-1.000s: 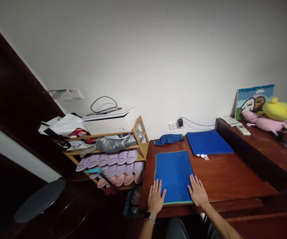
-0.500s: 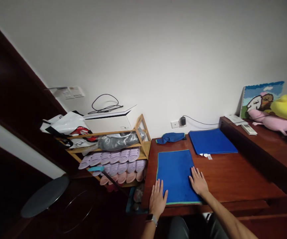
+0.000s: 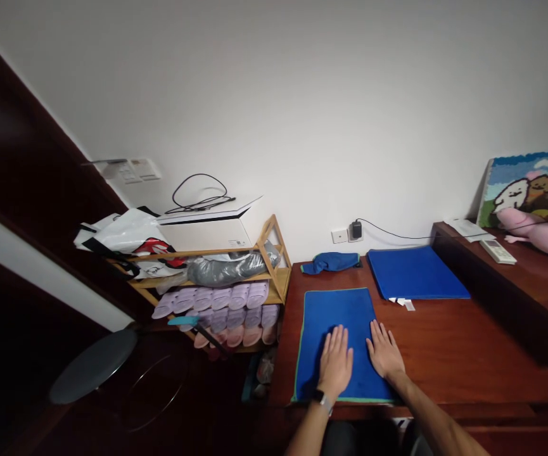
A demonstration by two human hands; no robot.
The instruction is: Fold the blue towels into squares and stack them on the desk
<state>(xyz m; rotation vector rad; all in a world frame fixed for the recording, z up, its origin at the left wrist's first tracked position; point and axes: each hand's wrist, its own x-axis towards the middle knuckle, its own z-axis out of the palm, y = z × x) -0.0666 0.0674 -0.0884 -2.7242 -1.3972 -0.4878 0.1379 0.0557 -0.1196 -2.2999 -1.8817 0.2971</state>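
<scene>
A blue cloth with green edging [image 3: 324, 316] lies spread flat on the reddish-brown wooden table [image 3: 449, 354]. My left hand [image 3: 336, 362], with a watch on its wrist, is over the middle of the cloth, palm down and fingers stretched out. At the cloth's right edge rests my right hand [image 3: 386, 352], flat, its fingers slightly apart. Neither hand holds anything. Behind the cloth sits a crumpled blue cloth [image 3: 331, 261]. To its right lies a stack of blue cloths [image 3: 416, 272] with white tags [image 3: 403, 303] at the front.
A wooden shoe rack [image 3: 274, 253] with several lilac and pink slippers [image 3: 221, 296] stands left of the table, a white box [image 3: 211, 229] on top. A black plug [image 3: 356, 229] sits in the wall. On the right surface are a remote control [image 3: 499, 251] and a pink plush toy [image 3: 540, 231].
My left hand has moved right, from the cloth's left edge onto its middle. My right hand stays at the right edge. The view has shifted slightly.
</scene>
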